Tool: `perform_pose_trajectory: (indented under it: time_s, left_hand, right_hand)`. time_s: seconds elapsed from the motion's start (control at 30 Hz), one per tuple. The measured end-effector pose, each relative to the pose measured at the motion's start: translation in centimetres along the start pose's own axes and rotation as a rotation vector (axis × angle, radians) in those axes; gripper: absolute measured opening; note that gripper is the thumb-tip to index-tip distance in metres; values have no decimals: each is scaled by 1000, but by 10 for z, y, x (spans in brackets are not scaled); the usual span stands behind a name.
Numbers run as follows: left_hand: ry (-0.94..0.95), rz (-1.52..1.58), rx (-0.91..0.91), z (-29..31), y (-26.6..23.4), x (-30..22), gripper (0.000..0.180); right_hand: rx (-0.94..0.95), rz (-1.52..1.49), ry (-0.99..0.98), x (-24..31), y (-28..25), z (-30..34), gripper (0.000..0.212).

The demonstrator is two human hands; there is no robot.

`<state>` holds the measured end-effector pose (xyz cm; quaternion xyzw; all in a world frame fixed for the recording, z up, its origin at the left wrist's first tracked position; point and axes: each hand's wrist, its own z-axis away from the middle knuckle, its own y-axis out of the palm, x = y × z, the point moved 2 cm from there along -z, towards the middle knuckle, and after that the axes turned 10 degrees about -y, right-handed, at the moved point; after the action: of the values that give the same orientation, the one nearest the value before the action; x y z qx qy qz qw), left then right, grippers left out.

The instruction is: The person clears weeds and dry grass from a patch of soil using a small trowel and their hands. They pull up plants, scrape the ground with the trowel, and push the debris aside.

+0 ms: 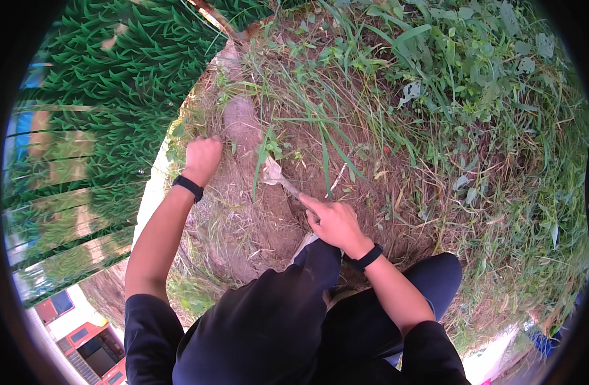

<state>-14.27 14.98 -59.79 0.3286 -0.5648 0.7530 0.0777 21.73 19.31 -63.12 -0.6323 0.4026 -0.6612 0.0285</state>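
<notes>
My right hand (338,224) is closed round the handle of a small hand trowel (273,173), index finger stretched along it. The pale, soil-smeared blade points up and to the left, against the bare soil (278,208). Just beyond the blade grows a small leafy green plant (272,147). To the left, my left hand (204,158) is curled into a fist above dry grass and soil; its fingertips are hidden, so whatever it may hold cannot be made out. Each wrist wears a black band.
On the left runs a fence panel covered in green leaf-like strips (108,83). Grass and broad-leaved weeds (474,77) grow thickly at right. A thin pale stalk (336,179) lies right of the trowel. My bent knee (438,279) is beside my right forearm.
</notes>
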Motion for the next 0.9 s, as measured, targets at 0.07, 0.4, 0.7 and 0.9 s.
perform_pose_trajectory:
  time_s: [0.07, 0.4, 0.7, 0.9]
  left_hand:
    - [-1, 95, 109, -2, -2, -7, 9]
    - [34, 132, 106, 6, -12, 11, 10]
    - [-24, 199, 181, 37, -35, 60, 16]
    - [-121, 270, 279, 73, -7, 72, 17]
  right_hand:
    - [18, 9, 18, 1, 0, 4, 42]
    - [-36, -76, -56, 15, -3, 3, 39]
    - [4, 16, -60, 8, 48, -49, 46]
    - [20, 0, -35, 20, 37, -46, 48]
